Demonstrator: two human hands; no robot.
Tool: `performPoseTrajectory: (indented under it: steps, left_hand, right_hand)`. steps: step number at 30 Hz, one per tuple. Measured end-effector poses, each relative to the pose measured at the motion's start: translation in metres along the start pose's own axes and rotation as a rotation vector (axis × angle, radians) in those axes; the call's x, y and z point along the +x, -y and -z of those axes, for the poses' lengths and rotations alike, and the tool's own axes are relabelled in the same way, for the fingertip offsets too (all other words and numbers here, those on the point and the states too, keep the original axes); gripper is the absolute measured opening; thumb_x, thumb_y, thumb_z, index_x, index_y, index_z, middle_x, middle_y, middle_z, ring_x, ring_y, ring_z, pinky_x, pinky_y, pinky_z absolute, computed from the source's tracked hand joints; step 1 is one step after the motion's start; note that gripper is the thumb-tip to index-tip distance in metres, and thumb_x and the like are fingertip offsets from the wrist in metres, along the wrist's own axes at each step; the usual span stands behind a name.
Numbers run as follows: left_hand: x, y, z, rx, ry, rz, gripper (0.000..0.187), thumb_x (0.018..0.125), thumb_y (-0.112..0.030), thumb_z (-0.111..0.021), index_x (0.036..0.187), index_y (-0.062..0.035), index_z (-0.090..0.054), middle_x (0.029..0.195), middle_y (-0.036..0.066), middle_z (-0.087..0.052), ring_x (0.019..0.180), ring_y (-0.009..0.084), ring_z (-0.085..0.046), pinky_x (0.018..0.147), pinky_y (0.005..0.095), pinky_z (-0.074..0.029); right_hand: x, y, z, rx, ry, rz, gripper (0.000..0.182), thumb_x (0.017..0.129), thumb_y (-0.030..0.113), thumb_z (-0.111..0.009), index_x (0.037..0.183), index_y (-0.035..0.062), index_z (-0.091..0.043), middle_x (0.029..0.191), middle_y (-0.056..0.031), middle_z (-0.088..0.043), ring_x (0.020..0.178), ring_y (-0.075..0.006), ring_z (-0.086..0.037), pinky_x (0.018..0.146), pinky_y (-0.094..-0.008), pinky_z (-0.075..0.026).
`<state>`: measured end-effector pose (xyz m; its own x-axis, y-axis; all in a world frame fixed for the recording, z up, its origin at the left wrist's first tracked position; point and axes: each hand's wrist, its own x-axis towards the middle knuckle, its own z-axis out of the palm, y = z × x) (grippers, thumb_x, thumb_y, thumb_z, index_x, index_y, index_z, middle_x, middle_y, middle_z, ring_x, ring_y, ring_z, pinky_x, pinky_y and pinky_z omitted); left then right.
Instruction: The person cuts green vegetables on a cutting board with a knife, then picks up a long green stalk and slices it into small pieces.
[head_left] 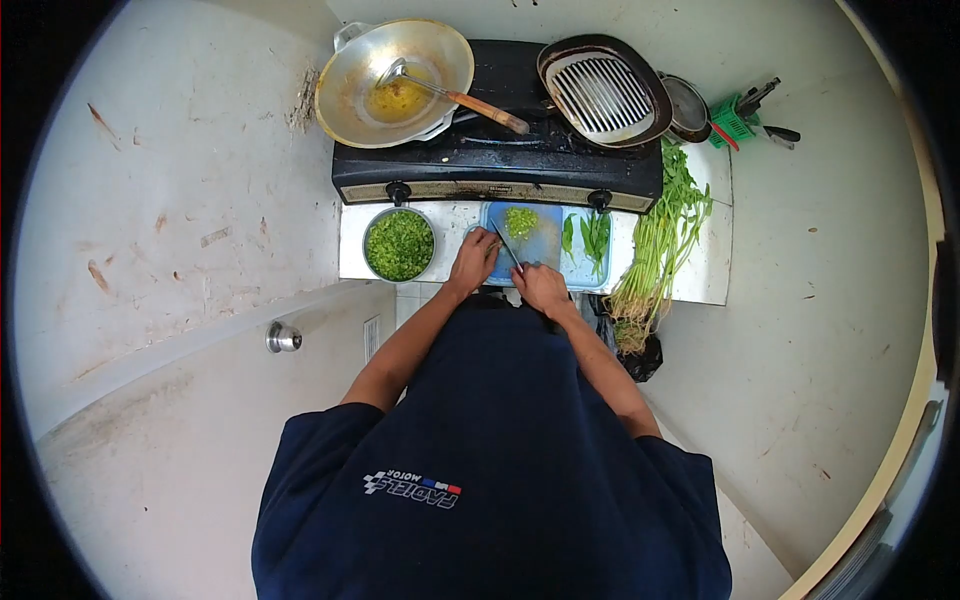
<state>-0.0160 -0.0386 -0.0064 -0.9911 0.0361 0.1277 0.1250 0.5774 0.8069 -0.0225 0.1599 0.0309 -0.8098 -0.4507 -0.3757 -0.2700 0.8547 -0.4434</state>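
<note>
A knife [507,245] is gripped by its handle in my right hand [542,287], with the blade pointing away and to the left over a blue chopping board [545,238]. Chopped green pieces [520,222] lie in a small heap beyond the blade. My left hand [475,262] has its fingers curled at the board's left edge, close to the blade; what they hold, if anything, is too small to make out. Green leaves [594,238] rest right of the board in a light blue tray [585,272]. A round pot [432,262] full of chopped greens [398,245] stands on the left.
Behind is a black stove [500,170] with a wok [345,100] holding a wooden-handled ladle [485,107], and a grill pan [640,85]. Long rooted greens [660,245] hang over the counter's right front edge. A green basket [733,122] holds utensils.
</note>
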Motion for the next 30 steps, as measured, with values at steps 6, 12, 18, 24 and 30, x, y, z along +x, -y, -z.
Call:
performPoseTrajectory:
  steps: [6, 12, 18, 24, 30]
  left_hand:
    - [-0.001, 0.002, -0.002, 0.014, 0.006, -0.005, 0.015, 0.090, -0.002, -0.068, 0.104, 0.0026, -0.068, 0.101, 0.020, -0.061, 0.097, 0.0410, -0.061, 0.087, 0.0478, -0.051]
    - [-0.002, 0.000, -0.002, -0.007, -0.008, 0.003, 0.013, 0.091, -0.003, -0.068, 0.103, 0.0018, -0.069, 0.100, 0.019, -0.061, 0.094, 0.0404, -0.062, 0.085, 0.0476, -0.051]
    - [-0.002, 0.003, -0.005, -0.022, -0.031, 0.034, 0.011, 0.091, -0.005, -0.070, 0.101, 0.0015, -0.070, 0.099, 0.018, -0.063, 0.093, 0.0394, -0.064, 0.083, 0.0463, -0.053]
    - [-0.003, 0.007, -0.006, 0.009, -0.041, 0.000, 0.012, 0.092, -0.006, -0.070, 0.101, 0.0017, -0.070, 0.100, 0.018, -0.065, 0.093, 0.0387, -0.065, 0.081, 0.0455, -0.054]
    - [-0.004, 0.004, -0.004, -0.058, -0.019, 0.084, 0.015, 0.087, -0.005, -0.070, 0.101, 0.0012, -0.069, 0.100, 0.019, -0.062, 0.094, 0.0408, -0.064, 0.084, 0.0468, -0.053]
  right_hand:
    - [0.012, 0.004, -0.004, -0.010, -0.018, -0.001, 0.048, 0.104, 0.042, -0.051, 0.094, 0.0011, -0.073, 0.082, -0.0273, -0.072, 0.081, -0.0465, -0.071, 0.078, -0.0540, -0.057]
    - [0.012, 0.001, -0.012, -0.035, -0.012, 0.012, 0.050, 0.104, 0.043, -0.052, 0.092, 0.0001, -0.074, 0.085, -0.0264, -0.073, 0.082, -0.0451, -0.072, 0.079, -0.0517, -0.058]
    - [-0.006, -0.007, -0.012, -0.029, -0.010, 0.035, 0.050, 0.104, 0.041, -0.051, 0.088, 0.0000, -0.075, 0.084, -0.0256, -0.073, 0.081, -0.0449, -0.072, 0.079, -0.0510, -0.058]
    - [0.012, 0.004, -0.014, -0.050, -0.008, 0.012, 0.049, 0.104, 0.040, -0.051, 0.089, 0.0007, -0.075, 0.083, -0.0249, -0.073, 0.080, -0.0441, -0.072, 0.077, -0.0508, -0.058]
    - [0.004, -0.003, -0.016, -0.033, -0.053, 0.042, 0.046, 0.104, 0.039, -0.053, 0.089, 0.0014, -0.074, 0.080, -0.0250, -0.072, 0.078, -0.0443, -0.072, 0.075, -0.0513, -0.058]
